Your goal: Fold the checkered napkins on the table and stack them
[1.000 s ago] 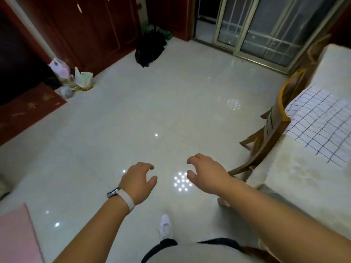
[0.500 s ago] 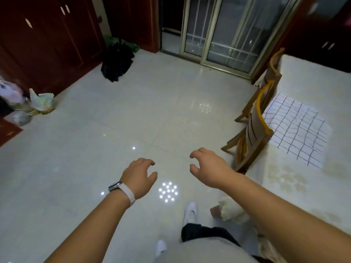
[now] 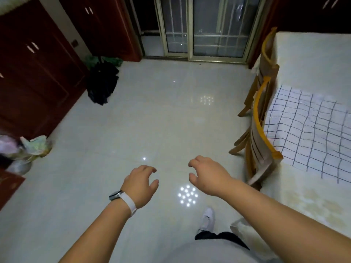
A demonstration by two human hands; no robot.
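Left grip (image 3: 139, 186): fingers loosely curled, nothing held; it is carried palm down above the floor (image 3: 152, 120). A watch on a white strap (image 3: 123, 199) is worn at the wrist.

Right grip (image 3: 209, 177): likewise relaxed and empty, held just right of the left grip and apart from it.

White shoe (image 3: 208, 219): seen on the floor below the grips, near the body.

Near chair (image 3: 260, 145), yellow-railed: pushed in against the left edge of the bench (image 3: 313, 59). A second chair (image 3: 266, 59) is set beyond it.

Checkered napkin (image 3: 307, 130): one white cloth with a dark grid is laid flat and unfolded on the cream-covered bench, at the right, well apart from both grips. Whether more napkins lie beyond the frame cannot be told.

Far items: sliding glass door (image 3: 203, 27); dark bundle (image 3: 102, 82) on the floor at far left; plastic bags (image 3: 28, 149) at left, by the red-brown cabinets (image 3: 38, 73).

Step in hand, as judged: the approach to the bench; no fold is begun and nothing is stacked.

Next move, as judged: the bench is to be faced past the near chair, and the napkin's near edge taken at two corners so that it can be laid over evenly.
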